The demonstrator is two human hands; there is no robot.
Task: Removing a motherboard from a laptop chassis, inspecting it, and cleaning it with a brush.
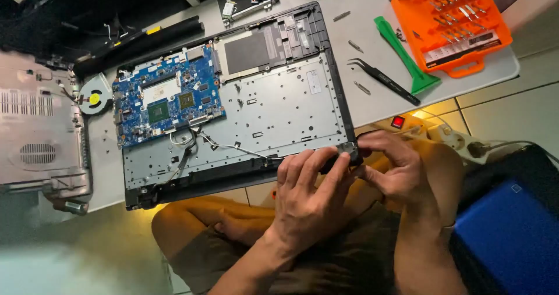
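Note:
An opened laptop chassis (pixel 279 106) lies on a low white table, with a blue motherboard (pixel 166 94) at its left and a bare metal plate on the right. My left hand (pixel 305 193) and my right hand (pixel 393 167) meet at the chassis's near right corner (pixel 348 149). Both pinch a small dark hinge piece there. My fingers hide most of that piece. Loose thin wires (pixel 224 146) trail along the chassis's near edge.
An orange screwdriver-bit case (pixel 451 24), a green pry tool (pixel 404 56), black tweezers (pixel 381 78) and loose screws lie at the table's right. The grey bottom cover (pixel 38 126) and a fan (pixel 93 100) sit left. A power strip (pixel 431 129) and a blue box (pixel 506 237) rest on the floor.

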